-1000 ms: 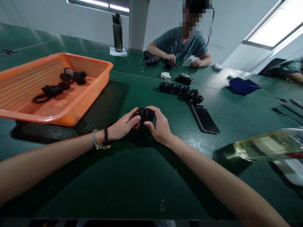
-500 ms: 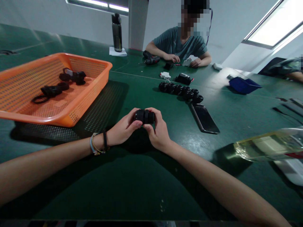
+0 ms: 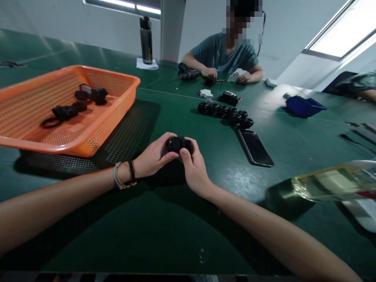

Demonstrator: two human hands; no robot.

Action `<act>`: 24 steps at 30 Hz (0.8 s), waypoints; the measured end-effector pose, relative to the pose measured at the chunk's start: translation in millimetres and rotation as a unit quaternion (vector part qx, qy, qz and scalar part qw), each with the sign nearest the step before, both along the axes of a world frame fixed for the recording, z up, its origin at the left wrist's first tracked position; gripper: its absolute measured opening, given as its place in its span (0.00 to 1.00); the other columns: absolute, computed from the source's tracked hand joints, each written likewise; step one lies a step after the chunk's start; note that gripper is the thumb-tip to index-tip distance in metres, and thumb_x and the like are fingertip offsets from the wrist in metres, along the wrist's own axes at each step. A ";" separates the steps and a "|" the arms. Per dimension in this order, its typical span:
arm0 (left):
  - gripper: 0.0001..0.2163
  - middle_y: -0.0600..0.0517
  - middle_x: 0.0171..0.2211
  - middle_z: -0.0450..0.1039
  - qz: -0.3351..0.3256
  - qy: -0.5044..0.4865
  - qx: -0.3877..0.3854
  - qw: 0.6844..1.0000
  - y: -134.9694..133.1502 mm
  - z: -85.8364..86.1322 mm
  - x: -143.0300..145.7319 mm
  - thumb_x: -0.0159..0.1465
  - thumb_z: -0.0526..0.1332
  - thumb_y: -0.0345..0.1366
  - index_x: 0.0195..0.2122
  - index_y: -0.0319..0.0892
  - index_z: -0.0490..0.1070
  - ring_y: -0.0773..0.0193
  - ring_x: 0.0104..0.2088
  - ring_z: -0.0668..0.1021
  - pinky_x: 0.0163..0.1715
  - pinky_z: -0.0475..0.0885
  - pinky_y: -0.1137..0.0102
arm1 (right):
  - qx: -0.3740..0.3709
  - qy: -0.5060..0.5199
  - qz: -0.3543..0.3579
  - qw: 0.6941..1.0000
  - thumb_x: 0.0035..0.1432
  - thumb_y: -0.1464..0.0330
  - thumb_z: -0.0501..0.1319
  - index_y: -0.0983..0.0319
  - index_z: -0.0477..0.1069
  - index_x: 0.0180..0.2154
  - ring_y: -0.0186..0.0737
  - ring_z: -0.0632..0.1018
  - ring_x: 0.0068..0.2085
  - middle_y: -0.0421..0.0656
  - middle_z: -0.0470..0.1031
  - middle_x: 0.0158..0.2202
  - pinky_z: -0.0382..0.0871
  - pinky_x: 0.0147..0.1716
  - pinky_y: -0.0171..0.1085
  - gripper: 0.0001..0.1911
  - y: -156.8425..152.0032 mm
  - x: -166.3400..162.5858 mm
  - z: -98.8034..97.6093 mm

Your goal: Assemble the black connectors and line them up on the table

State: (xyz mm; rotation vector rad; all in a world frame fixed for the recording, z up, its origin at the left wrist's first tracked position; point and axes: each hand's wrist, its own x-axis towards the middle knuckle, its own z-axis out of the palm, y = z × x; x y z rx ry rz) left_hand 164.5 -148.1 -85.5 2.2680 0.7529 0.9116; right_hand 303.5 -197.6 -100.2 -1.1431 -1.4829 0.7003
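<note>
Between both hands, above the green table, is a black ribbed cylindrical fitting, lying sideways. My left hand closes on its left end, thumb below. My right hand grips the right end, with the thumb pressed across its front. The far fingers of both hands are partly hidden behind it. Farther back to the right, several black round parts stand in a row. To the left is an orange perforated basket with black parts inside.
A phone lies right of my hands, and a bottle of yellow liquid lies at the right. Across the table a co-worker sits near a power drill. A blue bin and a dark drink bottle stand farther off.
My right thumb has moved up from beneath the fitting onto its front. My left thumb has shifted slightly. The co-worker's hand across the table has moved a little left.
</note>
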 end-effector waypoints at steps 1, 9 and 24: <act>0.29 0.48 0.34 0.65 0.002 0.006 0.009 1.000 1.3 -0.3 -0.1 0.57 0.42 0.61 0.41 0.38 0.59 0.62 0.33 0.69 0.34 0.66 0.69 | -0.018 0.020 0.008 1.000 0.57 0.51 0.48 0.60 0.59 0.42 0.38 0.72 0.35 0.43 0.69 0.34 0.68 0.33 0.38 0.21 -0.3 -1.2 -0.6; 0.27 0.48 0.35 0.64 -0.006 0.027 0.000 1.000 10.6 -4.3 -0.3 0.58 0.44 0.59 0.42 0.37 0.58 0.62 0.33 0.69 0.35 0.67 0.68 | -0.049 0.013 0.019 0.999 0.57 0.51 0.47 0.61 0.60 0.40 0.34 0.71 0.30 0.42 0.69 0.32 0.66 0.28 0.34 0.20 9.1 4.3 -3.7; 0.24 0.58 0.21 0.58 -0.063 -0.068 -0.192 0.977 6.5 -5.8 5.0 0.57 0.46 0.60 0.29 0.40 0.57 0.70 0.22 0.63 0.25 0.61 0.73 | 0.183 -0.219 0.006 0.958 0.56 0.48 0.46 0.60 0.59 0.42 0.40 0.72 0.35 0.46 0.70 0.36 0.69 0.34 0.40 0.24 28.2 24.6 -3.9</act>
